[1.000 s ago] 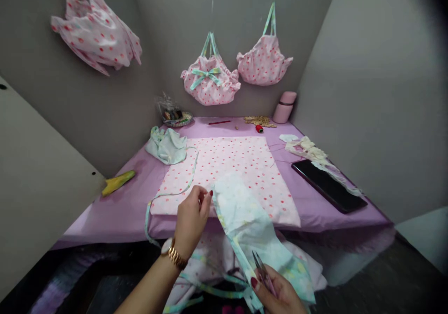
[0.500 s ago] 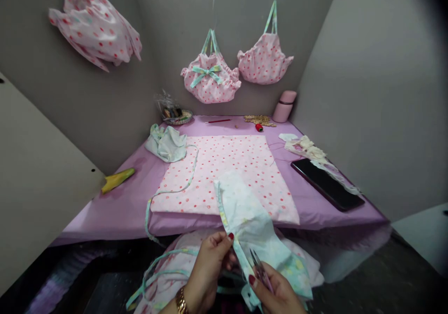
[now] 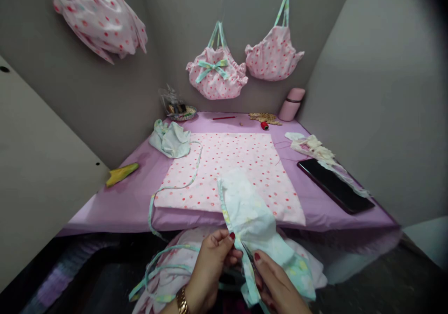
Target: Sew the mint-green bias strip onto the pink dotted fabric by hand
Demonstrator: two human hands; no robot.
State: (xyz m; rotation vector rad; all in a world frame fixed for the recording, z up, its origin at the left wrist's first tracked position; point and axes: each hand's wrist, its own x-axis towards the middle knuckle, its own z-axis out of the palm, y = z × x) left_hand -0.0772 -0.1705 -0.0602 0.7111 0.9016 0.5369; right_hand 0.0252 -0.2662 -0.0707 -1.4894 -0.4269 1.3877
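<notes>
My left hand [image 3: 219, 253] pinches the gathered edge of a pale mint-green piece of fabric [image 3: 254, 213] between thumb and fingers. In my right hand [image 3: 276, 281] is a pair of small scissors [image 3: 248, 251], its pointed blades lying against the fabric edge just right of my left fingertips. The handles are mostly hidden by my fingers, and whether the blades are closed on anything cannot be seen. From the held edge a narrow strip [image 3: 249, 276] hangs down between my hands. Pink dotted cloth [image 3: 175, 274] with mint ties lies bunched below, on my lap.
A square of pink dotted fabric [image 3: 231, 160] covers the middle of the purple-covered table [image 3: 115, 211]. A phone [image 3: 334, 185] and lace scraps [image 3: 315, 148] lie right; crumpled mint fabric [image 3: 171, 139] and a yellow object [image 3: 122, 174] lie left. A pink bottle [image 3: 291, 106] stands behind.
My right hand has moved up and left, bringing the scissor blades from beside the fabric to its edge near my left fingers. The whole view has shifted slightly.
</notes>
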